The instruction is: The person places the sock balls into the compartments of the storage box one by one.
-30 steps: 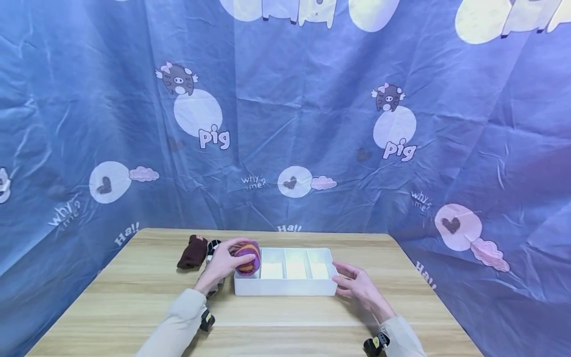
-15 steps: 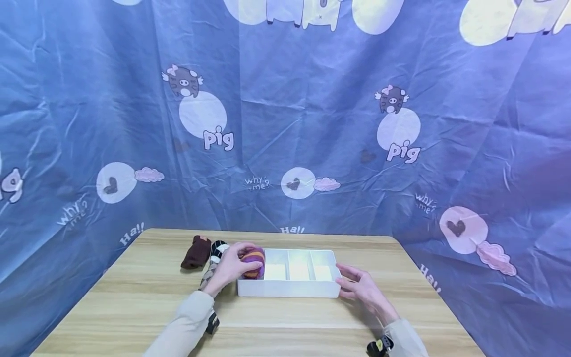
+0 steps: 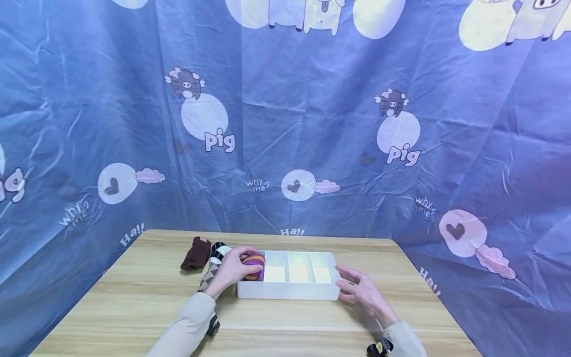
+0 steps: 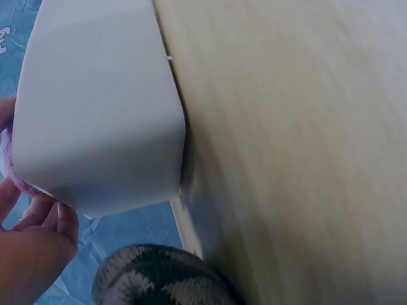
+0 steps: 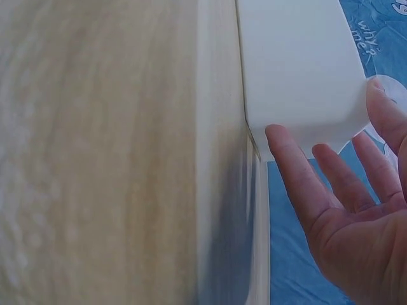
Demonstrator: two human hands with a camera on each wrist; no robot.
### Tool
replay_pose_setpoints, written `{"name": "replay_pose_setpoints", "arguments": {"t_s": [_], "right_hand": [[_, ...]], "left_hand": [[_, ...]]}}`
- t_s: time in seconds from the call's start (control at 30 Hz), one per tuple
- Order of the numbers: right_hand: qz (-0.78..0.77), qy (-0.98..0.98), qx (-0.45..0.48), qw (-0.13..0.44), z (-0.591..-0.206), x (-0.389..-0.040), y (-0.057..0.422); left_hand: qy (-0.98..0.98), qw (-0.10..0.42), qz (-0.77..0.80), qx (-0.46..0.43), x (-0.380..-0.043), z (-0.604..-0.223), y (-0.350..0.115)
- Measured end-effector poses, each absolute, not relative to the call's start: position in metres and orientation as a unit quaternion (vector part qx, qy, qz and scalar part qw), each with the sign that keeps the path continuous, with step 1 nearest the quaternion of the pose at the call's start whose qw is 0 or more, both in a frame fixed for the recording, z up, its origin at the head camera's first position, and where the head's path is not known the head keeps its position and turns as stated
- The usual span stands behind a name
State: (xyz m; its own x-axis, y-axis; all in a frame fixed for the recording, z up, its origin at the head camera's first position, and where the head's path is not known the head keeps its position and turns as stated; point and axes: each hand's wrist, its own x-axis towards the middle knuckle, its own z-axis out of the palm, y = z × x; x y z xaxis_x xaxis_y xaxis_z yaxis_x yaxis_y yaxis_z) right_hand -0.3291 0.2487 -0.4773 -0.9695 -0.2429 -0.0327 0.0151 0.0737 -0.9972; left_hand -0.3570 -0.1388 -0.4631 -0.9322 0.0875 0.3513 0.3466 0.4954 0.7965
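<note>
Lower now, an orange-striped purple bundle (image 3: 256,260) — probably cloth — is held in the left grip (image 3: 234,267).

Right at the leftmost of four compartments sat the striped bundle (image 3: 256,259), purple and orange, bulging above the rim, the left hand (image 3: 235,266) gripping it! The white box (image 3: 289,291) stood flat, long side forward, the right hand (image 3: 364,291) touching its right end. Off to the left lay a maroon bundle (image 3: 196,254) and an argyle bundle (image 3: 214,265).

Left of the box (image 3: 288,291), whose leftmost compartment holds a ball (image 3: 255,261), lie a sock (image 3: 211,270) and, nearer the tabletop's (image 3: 111,307) far-left corner, a bundle (image 3: 196,254).
</note>
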Motion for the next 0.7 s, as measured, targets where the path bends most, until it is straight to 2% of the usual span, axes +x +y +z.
{"name": "replay_pose_setpoints", "arguments": {"t_s": [0.7], "right_hand": [[-0.670,0.731,-0.088,0.096,-0.479,-0.332,0.250]], "left_hand": [[-0.847,0.107,-0.498,-0.152,-0.358,-0.466,-0.151]]}}
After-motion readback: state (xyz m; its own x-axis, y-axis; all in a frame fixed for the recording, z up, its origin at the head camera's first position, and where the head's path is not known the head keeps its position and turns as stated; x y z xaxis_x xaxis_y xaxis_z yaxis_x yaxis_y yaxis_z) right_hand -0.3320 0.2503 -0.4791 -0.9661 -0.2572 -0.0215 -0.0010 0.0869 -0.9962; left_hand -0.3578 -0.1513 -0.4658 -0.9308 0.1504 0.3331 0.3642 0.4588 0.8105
